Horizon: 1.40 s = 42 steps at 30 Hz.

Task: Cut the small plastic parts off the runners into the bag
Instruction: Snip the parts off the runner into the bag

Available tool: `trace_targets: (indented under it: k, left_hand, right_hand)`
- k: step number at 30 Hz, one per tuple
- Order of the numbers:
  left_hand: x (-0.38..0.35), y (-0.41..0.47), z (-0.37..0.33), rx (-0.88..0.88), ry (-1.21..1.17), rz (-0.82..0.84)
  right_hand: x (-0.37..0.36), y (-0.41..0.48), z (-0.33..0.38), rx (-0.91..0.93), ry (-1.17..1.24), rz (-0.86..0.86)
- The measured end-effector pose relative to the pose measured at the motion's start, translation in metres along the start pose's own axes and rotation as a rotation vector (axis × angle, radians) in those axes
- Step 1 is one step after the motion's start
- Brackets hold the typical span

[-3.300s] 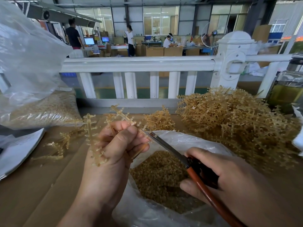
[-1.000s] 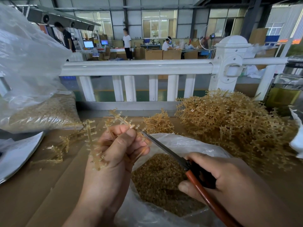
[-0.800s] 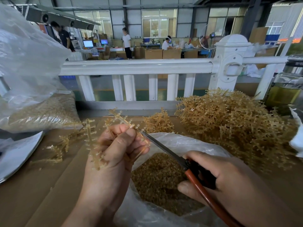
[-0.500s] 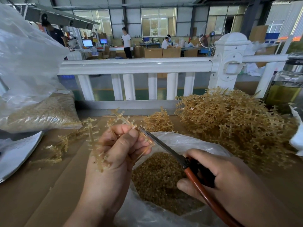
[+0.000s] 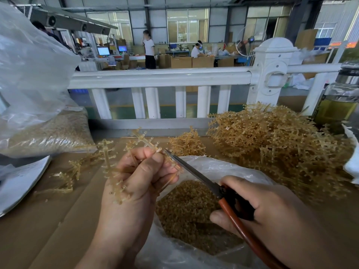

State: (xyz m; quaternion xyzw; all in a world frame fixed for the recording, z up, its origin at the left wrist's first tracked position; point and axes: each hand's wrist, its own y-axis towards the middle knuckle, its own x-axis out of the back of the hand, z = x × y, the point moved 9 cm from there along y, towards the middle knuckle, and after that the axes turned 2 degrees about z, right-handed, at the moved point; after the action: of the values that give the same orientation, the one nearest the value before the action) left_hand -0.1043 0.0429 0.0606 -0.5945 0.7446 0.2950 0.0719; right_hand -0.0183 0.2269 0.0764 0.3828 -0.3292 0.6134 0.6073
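Note:
My left hand (image 5: 136, 183) grips a tan plastic runner (image 5: 142, 139) with small parts on its branches, held over the mouth of a clear bag (image 5: 219, 169). My right hand (image 5: 268, 214) holds scissors (image 5: 196, 174) with red-brown handles. The blade tips meet the runner just beside my left fingertips. Inside the bag lies a heap of cut tan parts (image 5: 186, 210). More branches of the runner stick out below and left of my left hand.
A big pile of uncut runners (image 5: 277, 146) lies at the right, a smaller clump (image 5: 186, 142) behind the bag. Loose runners (image 5: 77, 167) lie left on the cardboard. A filled bag (image 5: 48, 133), papers (image 5: 21, 181), a white railing (image 5: 159, 78) and a jar (image 5: 336, 101) surround the spot.
The scissors blades have stayed at the runner beside my left fingers, shifting only slightly. Both hands keep their grips; the view has barely moved.

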Motion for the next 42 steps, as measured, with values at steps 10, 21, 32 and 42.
trace_targets:
  k: [10,21,32,42]
  left_hand:
    - [0.0,-0.001,-0.001,0.005,-0.025,-0.013]
    - [-0.002,0.001,-0.003,-0.009,-0.021,0.013]
    - [-0.007,-0.001,0.003,0.014,0.039,0.095]
    - [-0.008,-0.002,0.006,0.03,0.024,0.076]
  right_hand:
    - [0.001,-0.001,0.003,0.011,0.009,0.014]
    - [-0.007,0.002,-0.005,-0.028,0.059,0.045]
    - [-0.006,0.001,-0.001,0.0,0.112,0.025]
    - [-0.004,0.001,-0.003,-0.011,0.085,0.006]
